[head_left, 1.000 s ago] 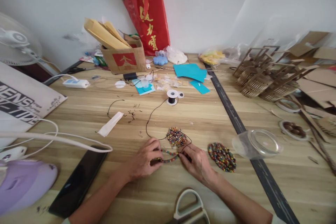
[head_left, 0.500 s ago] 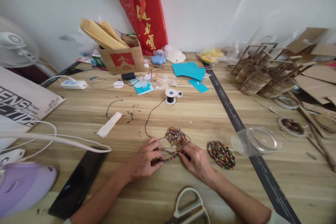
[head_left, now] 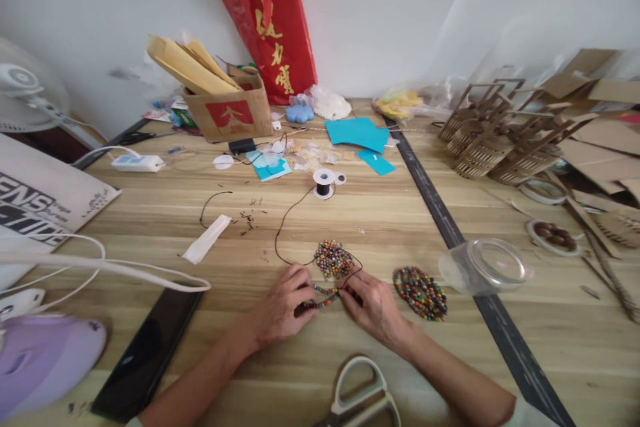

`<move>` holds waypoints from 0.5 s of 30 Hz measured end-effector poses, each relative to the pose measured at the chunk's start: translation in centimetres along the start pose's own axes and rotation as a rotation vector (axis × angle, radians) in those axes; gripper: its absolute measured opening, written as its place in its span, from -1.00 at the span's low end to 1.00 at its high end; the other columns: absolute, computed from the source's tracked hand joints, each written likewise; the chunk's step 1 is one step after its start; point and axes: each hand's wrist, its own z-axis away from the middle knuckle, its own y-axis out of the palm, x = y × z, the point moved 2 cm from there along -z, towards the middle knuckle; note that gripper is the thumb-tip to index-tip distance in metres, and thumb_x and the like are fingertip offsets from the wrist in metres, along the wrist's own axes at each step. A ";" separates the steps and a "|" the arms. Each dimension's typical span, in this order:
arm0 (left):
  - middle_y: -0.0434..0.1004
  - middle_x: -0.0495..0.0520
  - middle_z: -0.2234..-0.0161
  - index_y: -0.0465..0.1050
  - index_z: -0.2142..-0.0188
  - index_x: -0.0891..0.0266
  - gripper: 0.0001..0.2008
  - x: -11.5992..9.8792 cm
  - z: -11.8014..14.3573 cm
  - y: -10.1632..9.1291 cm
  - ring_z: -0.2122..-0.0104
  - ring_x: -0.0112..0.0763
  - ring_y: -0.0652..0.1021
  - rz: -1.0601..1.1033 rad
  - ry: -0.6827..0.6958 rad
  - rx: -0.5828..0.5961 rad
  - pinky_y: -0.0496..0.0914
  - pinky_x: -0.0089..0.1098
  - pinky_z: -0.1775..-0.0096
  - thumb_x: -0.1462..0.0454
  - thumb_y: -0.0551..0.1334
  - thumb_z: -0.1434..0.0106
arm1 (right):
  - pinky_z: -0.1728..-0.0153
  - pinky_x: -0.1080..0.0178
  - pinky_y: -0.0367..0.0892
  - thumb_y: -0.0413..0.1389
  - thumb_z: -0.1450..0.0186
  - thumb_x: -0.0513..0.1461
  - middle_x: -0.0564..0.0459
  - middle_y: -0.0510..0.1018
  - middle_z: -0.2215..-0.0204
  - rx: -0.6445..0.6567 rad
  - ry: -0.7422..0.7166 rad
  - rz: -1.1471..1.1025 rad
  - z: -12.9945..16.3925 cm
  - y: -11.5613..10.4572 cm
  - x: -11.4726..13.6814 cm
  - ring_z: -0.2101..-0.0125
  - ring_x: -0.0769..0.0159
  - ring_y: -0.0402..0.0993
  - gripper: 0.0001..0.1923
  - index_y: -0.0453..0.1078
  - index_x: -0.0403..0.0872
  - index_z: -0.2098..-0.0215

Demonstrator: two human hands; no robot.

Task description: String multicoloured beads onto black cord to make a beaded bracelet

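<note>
Between my hands stretches a string of multicoloured beads, two strands side by side. My left hand is closed on its left part, fingers curled around the strands. At the right end, my right hand pinches the string and its black cord between thumb and fingertips. The cord runs from a white spool down toward the hands, with a loop rising by the right fingers. A heap of loose beads lies just beyond them. Finished-looking coils of beads rest to the right.
Scissors lie at the near edge, below the hands. A black phone and white cables are at left. A clear plastic jar lies on its side at right. Blue card pieces and a cardboard box stand farther back.
My left hand has shifted slightly to the right along the bead string. My right hand keeps its pinch in nearly the same place. The view has moved a little.
</note>
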 end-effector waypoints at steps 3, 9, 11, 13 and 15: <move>0.37 0.10 0.30 0.46 0.39 0.24 -0.94 0.0 0.0 0.1 0.14 -0.23 0.34 -0.006 0.007 -0.001 0.34 -0.22 0.07 0.40 0.25 -0.19 | 0.34 0.33 0.35 0.01 -0.32 -0.34 0.01 0.51 0.38 0.002 0.001 0.003 0.0 0.0 0.0 0.38 0.31 0.47 -0.86 0.38 -0.05 0.33; 0.38 0.11 0.29 0.44 0.40 0.26 -0.94 0.0 -0.1 0.0 0.14 -0.22 0.34 -0.028 0.001 -0.004 0.34 -0.20 0.06 0.42 0.28 -0.14 | 0.34 0.33 0.34 0.02 -0.30 -0.35 0.01 0.51 0.38 0.006 0.015 0.013 0.1 0.1 -0.1 0.37 0.30 0.47 -0.87 0.38 -0.05 0.33; 0.38 0.11 0.29 0.44 0.39 0.26 -0.95 -0.1 -0.2 0.0 0.14 -0.22 0.34 -0.034 0.000 -0.010 0.34 -0.20 0.06 0.39 0.29 -0.15 | 0.34 0.32 0.34 0.01 -0.31 -0.35 0.01 0.51 0.38 0.007 0.017 0.011 0.1 0.1 -0.1 0.37 0.30 0.47 -0.86 0.38 -0.06 0.33; 0.38 0.11 0.30 0.44 0.38 0.25 -0.96 -0.2 -0.2 0.1 0.14 -0.22 0.34 -0.034 -0.001 -0.022 0.34 -0.20 0.05 0.36 0.29 -0.17 | 0.33 0.32 0.34 0.01 -0.31 -0.35 0.01 0.51 0.37 0.002 0.009 0.003 0.1 0.2 -0.2 0.36 0.30 0.47 -0.86 0.39 -0.06 0.31; 0.38 0.11 0.30 0.44 0.36 0.25 -0.97 -0.1 -0.3 0.4 0.14 -0.22 0.34 -0.031 -0.003 -0.043 0.34 -0.19 0.05 0.35 0.28 -0.19 | 0.33 0.32 0.34 0.01 -0.31 -0.35 0.01 0.51 0.37 -0.002 0.004 -0.004 0.1 0.2 -0.2 0.36 0.30 0.47 -0.86 0.39 -0.06 0.31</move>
